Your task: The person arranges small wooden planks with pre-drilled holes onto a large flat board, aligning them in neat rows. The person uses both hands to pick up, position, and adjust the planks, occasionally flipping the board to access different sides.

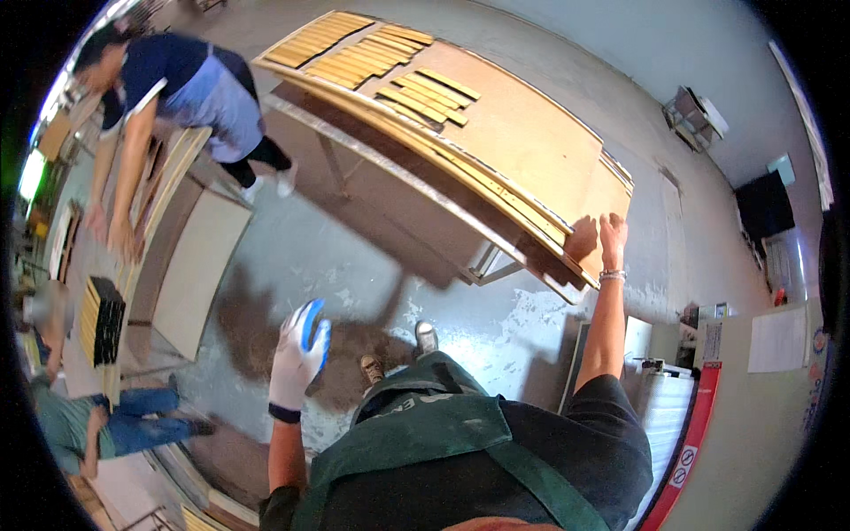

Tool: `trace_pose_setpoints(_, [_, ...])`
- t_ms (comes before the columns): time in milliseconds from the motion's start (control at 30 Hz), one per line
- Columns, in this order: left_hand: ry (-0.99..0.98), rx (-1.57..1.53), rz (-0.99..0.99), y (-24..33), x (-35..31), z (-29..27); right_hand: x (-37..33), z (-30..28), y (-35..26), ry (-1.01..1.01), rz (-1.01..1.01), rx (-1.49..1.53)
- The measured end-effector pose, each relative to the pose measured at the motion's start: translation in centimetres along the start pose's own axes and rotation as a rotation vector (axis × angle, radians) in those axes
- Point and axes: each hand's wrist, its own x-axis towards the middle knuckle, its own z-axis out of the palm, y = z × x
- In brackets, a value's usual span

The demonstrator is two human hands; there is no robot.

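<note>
Three groups of yellow slats [367, 58] laid on far left of board [531, 146]; coverage looks partial, remainder unclear. Right hand [613, 237] (bare) curled at near right end, grip unclear; left gloved hand [297, 356] loosely open, empty.

Table [531, 133] brightly lit; deep shadow on floor [292, 239] beneath table. Right hand [613, 232] casts distinct shadow on table's near end. Floor glare below table, around shoes [427, 336]. Greenish-white light [32, 175] glows far left of table. Co-worker [217, 97] left of table slightly soft. Wall [655, 35] beyond table bends; black fisheye rim surrounds view.
</note>
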Motion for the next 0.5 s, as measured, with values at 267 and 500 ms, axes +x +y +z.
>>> trace_pose_setpoints(267, [-0.157, -0.749, 0.077, 8.0, 16.4, 7.6, 3.1, 1.7, -6.0, -0.440, 0.446, 0.876])
trace_pose_setpoints(500, [-0.336, -1.010, 0.089, 8.5, 26.1, 15.6, 10.0, 4.1, -6.2, -0.417, 0.612, 0.828])
